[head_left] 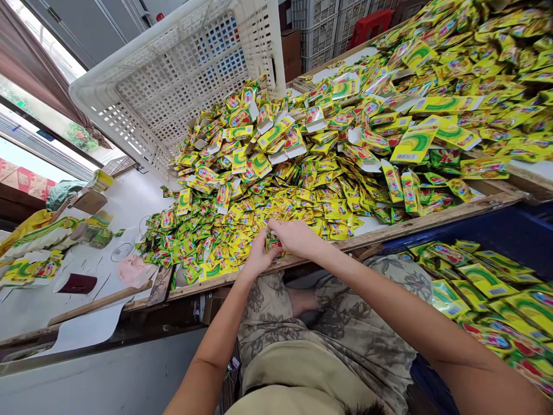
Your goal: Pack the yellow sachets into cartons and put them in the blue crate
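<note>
Packing workshop, heaped packets (302, 178), stacked crates (317, 37)

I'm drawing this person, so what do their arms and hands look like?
The left hand and right hand are bare, without gloves. No sleeve, watch or bracelet shows on the left arm or right arm. The person wears a plain beige top and pale bottoms with a grey leafy print.

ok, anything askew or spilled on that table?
The white perforated plastic crate lies tipped on its side, with yellow-and-green packets heaped at its mouth, possibly on purpose. At left, a white sheet droops over the table edge.
</note>
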### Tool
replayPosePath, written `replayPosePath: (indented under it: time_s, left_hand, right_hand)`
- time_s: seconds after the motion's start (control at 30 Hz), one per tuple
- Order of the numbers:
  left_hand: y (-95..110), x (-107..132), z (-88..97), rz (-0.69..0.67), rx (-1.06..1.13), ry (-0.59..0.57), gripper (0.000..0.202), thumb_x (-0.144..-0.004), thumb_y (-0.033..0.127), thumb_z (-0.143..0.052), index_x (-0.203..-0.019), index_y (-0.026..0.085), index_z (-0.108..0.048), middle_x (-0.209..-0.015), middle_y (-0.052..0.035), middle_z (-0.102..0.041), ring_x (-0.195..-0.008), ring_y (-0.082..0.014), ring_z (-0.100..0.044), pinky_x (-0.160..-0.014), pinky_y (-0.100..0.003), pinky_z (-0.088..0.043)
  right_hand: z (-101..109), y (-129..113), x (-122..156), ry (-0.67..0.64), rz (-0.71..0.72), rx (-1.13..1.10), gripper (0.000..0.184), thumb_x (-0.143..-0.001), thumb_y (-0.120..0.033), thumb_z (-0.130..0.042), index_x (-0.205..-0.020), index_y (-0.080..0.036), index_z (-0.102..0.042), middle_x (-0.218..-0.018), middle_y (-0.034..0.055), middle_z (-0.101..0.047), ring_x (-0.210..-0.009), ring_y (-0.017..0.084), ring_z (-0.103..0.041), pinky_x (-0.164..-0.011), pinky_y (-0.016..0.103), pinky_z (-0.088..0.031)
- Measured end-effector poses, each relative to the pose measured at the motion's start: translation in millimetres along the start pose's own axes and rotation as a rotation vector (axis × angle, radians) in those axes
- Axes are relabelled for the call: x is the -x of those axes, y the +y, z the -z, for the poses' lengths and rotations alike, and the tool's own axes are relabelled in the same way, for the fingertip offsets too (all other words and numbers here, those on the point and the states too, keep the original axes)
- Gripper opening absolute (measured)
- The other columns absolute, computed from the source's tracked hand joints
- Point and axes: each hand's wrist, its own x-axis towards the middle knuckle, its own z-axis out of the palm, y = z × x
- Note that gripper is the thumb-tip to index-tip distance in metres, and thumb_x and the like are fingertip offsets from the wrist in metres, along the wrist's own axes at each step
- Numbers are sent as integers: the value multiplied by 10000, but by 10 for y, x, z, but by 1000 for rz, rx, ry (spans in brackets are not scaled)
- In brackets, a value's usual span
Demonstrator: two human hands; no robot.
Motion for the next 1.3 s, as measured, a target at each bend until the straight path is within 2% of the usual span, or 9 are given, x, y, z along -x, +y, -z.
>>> replayPosePath:
  time_s: [0.23,0.47,0.53,0.67,0.73,0.87,1.03,1.2,1.3]
  left_hand:
    - [-12,4,-6,6,33,31,480,-747,317,-684,-1164,152,-513,-1142,-88,-588,-1085,-238,-531,-974,-378,-403]
    - [0,-1,-35,14,58,-5,457,-726,295,-706,-1139,161,-562,-1122,-72,-617,-1092,-232,-541,-978,-361,-404]
    - [-26,-7,-36,29,65,20,475,-721,293,-707,-1153,162,-558,-1122,-72,-621,-1080,-229,-549,-973,-363,-408]
    - [-109,-16,-22,116,118,95,508,-698,296,-721,-1157,166,-549,-1093,-76,-637,-994,-219,-586,-913,-360,-445]
    - [-143,-20,-16,159,173,129,491,-691,304,-725,-1129,161,-557,-1073,-81,-647,-953,-212,-602,-881,-349,-460]
    - [-162,-16,-8,183,227,156,505,-679,306,-734,-1129,166,-553,-1084,-80,-651,-954,-200,-608,-878,-329,-460]
    - [-145,-2,4,234,235,79,543,-642,300,-766,-1120,151,-555,-1015,-69,-660,-876,-184,-608,-806,-297,-466]
    - [-145,-14,-16,258,284,78,546,-591,324,-803,-1061,153,-585,-967,-51,-668,-893,-197,-599,-838,-309,-453]
    - [-157,-18,-21,273,533,72,491,-686,445,-724,-1070,166,-600,-1088,-70,-651,-1059,-221,-567,-952,-331,-415]
  right_hand:
    - [-9,75,-84,-49,37,0,241,-858,-220,-469,-1041,-207,-626,-876,106,-715,-815,241,-664,-597,253,-361]
    - [-48,273,-101,-154,203,-230,250,-855,-174,-455,-879,-202,-703,-787,62,-716,-697,183,-636,-601,238,-374]
    - [-85,313,-72,-58,182,-351,263,-866,-178,-444,-916,-211,-700,-832,52,-722,-737,180,-644,-644,241,-408]
    - [-228,377,21,343,45,-647,283,-846,-145,-451,-1030,-204,-658,-1035,54,-699,-918,183,-635,-793,279,-459]
    - [-320,401,53,449,-89,-772,271,-833,-173,-479,-1055,-191,-633,-1064,69,-682,-804,169,-642,-726,290,-489]
    - [-486,406,34,296,-253,-1110,225,-818,-277,-513,-1001,-181,-601,-933,55,-674,-472,92,-549,-471,253,-462]
    - [-569,343,-40,186,-335,-1425,178,-739,-309,-611,-845,-175,-563,-636,-30,-574,-456,74,-514,-413,190,-421]
    - [-511,323,-113,28,-361,-1480,203,-660,-241,-683,-773,-179,-527,-531,-73,-523,-414,53,-463,-388,164,-385]
    - [-450,343,-180,-81,-392,-1427,190,-637,-160,-661,-758,-185,-517,-498,-82,-509,-403,61,-461,-363,163,-353]
